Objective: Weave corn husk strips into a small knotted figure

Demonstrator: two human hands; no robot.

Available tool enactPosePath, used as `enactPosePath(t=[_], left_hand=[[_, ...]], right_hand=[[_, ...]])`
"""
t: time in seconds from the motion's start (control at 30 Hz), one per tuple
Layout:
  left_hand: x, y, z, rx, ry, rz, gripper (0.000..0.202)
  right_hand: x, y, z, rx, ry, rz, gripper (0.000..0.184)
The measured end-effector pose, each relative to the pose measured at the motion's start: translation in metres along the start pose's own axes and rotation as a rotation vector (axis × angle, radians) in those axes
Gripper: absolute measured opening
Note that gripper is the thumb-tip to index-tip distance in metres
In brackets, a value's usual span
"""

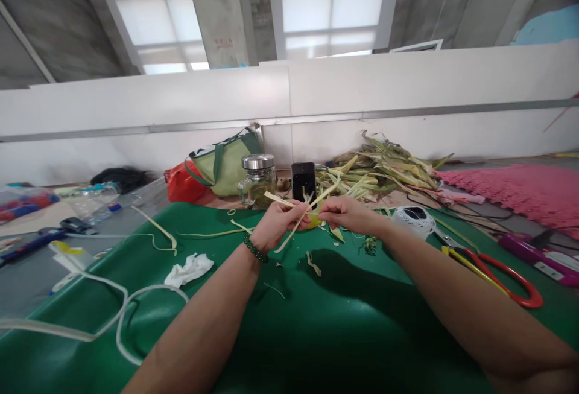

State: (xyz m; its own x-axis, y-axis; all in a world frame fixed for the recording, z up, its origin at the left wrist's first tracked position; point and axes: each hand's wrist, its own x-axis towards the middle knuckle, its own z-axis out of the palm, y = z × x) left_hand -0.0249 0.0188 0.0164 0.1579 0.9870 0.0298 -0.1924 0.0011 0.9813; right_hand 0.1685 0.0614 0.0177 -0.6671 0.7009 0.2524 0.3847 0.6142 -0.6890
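Note:
Above the green mat (pixel 316 339), both of my hands meet over a few pale corn husk strips (pixel 333 187) that cross each other. My left hand (pixel 278 223), with a green bead bracelet (pixel 255 248) at the wrist, pinches the strips where they cross. Fingers closed, my right hand (pixel 346 213) is just to the right, at the strips; its fingertips are small in view, and what exactly they pinch cannot be made out. A yellow thing (pixel 313 220) shows partly between the hands. Behind them a dark phone (pixel 303 181) stands upright.
Red-handled scissors (pixel 506 273) and a white yarn ball (pixel 414 220) lie right. A husk pile (pixel 384 162), a glass jar (pixel 259 180) and a green bag (pixel 226 162) stand behind. Left are a crumpled tissue (pixel 189 269) and a white cord (pixel 124 315).

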Motion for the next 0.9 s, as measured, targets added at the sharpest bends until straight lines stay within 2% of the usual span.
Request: enactPosePath(t=[0.27,0.37,0.47,0.57,0.67,0.8,0.9], left_hand=[[0.002,0.001,0.002,0.016,0.106,0.045,0.019],[0.000,0.005,0.002,-0.017,0.102,0.015,0.020],[-0.001,0.005,0.001,-0.025,0.045,-0.017,0.022],[0.000,0.004,0.000,-0.035,-0.003,-0.027,0.028],[0.001,0.003,0.000,-0.046,0.032,0.000,0.023],[0.002,0.002,-0.001,-0.058,0.107,0.035,0.016],[0.002,0.002,-0.001,-0.060,0.097,0.030,0.018]], right_hand=[[-0.004,-0.008,-0.010,-0.181,0.030,-0.160,0.034],[-0.002,-0.007,-0.011,-0.210,0.029,-0.148,0.033],[0.000,-0.002,-0.008,-0.239,0.054,-0.083,0.029],[0.000,0.000,-0.007,-0.257,0.109,-0.077,0.024],[-0.002,-0.002,-0.008,-0.264,0.141,-0.117,0.023],[-0.003,-0.003,-0.012,-0.260,0.088,-0.167,0.030],[-0.001,0.004,-0.016,-0.272,0.113,-0.155,0.030]])
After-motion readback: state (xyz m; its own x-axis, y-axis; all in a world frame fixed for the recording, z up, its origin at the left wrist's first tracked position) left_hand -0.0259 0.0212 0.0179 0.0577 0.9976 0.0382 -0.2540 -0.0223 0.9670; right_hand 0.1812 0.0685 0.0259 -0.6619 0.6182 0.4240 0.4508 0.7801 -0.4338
